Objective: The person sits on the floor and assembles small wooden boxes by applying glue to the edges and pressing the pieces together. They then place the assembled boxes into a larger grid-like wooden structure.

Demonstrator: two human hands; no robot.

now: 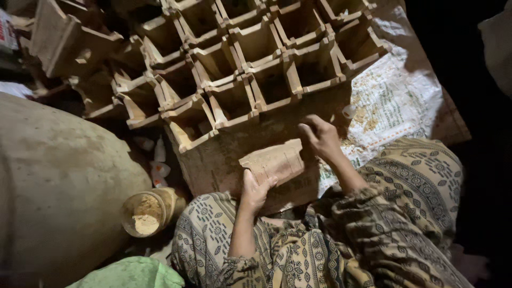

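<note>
- The left hand (pixel 256 189) comes up from six o'clock, forearm nearly upright, wrist bent back. Its fingers are clenched over the lower left corner of a flat wooden piece (pixel 274 161), thumb across the near face.
- The wooden piece sits just below the middle of the view, tilted so its long edge rises toward two o'clock. Thin slots show along its lower edge.
- The right hand (pixel 320 136) reaches in from four o'clock, forearm slanted up and to the left. Its fingers curl at the piece's upper right end, pressing there; how much of the piece they enclose cannot be told.
- Both hands work over a broad wooden board (pixel 224 154) that lies under the piece.
- At twelve o'clock lies a wooden lattice of square cells (pixel 250 58), resting on the board's far edge.
- At eight o'clock, a round container of tan powder (pixel 146 212) lies on its side.
- At two o'clock, a woven sack (pixel 394 96) is spread out.
</note>
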